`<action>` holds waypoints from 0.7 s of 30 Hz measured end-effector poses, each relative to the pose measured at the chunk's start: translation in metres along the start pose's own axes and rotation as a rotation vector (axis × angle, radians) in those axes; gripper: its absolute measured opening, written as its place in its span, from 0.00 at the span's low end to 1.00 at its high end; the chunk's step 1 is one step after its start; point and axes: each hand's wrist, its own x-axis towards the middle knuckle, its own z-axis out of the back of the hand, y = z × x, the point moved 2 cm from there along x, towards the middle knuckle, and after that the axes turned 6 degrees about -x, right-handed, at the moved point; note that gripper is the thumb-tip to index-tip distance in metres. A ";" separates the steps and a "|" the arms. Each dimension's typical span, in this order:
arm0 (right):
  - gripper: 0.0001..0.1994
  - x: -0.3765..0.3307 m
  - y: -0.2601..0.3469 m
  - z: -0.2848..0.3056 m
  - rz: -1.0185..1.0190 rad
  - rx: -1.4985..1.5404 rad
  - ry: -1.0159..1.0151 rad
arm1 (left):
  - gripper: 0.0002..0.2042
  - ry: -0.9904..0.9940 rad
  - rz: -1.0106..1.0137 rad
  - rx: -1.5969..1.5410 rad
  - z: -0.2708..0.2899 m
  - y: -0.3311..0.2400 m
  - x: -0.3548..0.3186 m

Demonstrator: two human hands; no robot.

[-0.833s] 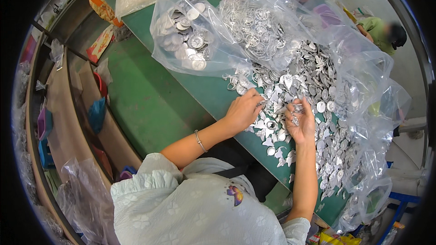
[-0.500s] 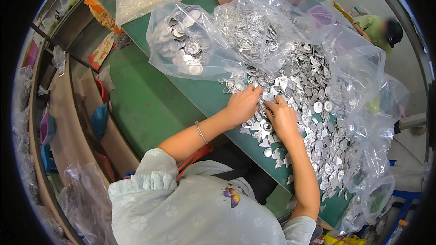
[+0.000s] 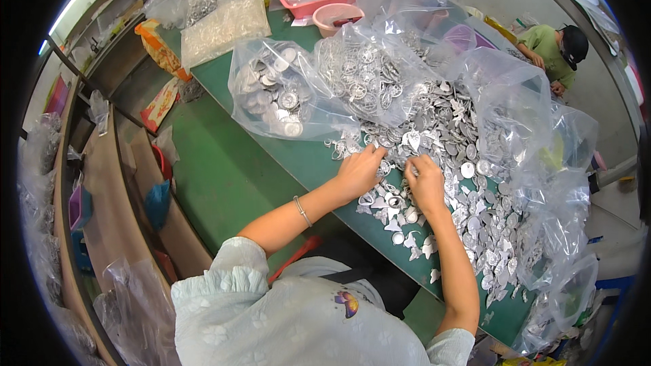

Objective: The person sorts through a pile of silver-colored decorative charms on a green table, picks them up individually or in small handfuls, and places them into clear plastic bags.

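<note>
A heap of small silver-coloured metal charms (image 3: pixel 453 129) covers the green table (image 3: pixel 288 156). Many are flat discs, some leaf- or drop-shaped. At the near side of the heap, my left hand (image 3: pixel 361 173) has its fingers bent and closed among the pieces. A short gap to its right, my right hand (image 3: pixel 426 181) is also closed, thumb and fingers pinched at the charms. What either hand holds is too small or hidden to make out. Between and just below them lie scattered charms (image 3: pixel 395 202), some ring-shaped. A clear bag of round silver pieces (image 3: pixel 289 100) sits left of the heap.
Another clear bag of openwork pieces (image 3: pixel 369 71) stands behind the heap. Crumpled plastic (image 3: pixel 508 88) lines the right side. Farther back are a pink basket (image 3: pixel 332 15) and a full clear sack (image 3: pixel 227 27). A co-worker in green (image 3: pixel 557 61) works at upper right. Curved shelving (image 3: pixel 102 196) stands left.
My hands have drawn slightly apart, the right shifting away from the left. The whole view has tilted a little, so the table sits lower in it. The co-worker's hands now show.
</note>
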 end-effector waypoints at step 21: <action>0.12 -0.004 -0.042 0.019 -0.908 0.890 0.094 | 0.11 -0.250 -0.300 -0.348 0.008 -0.049 0.038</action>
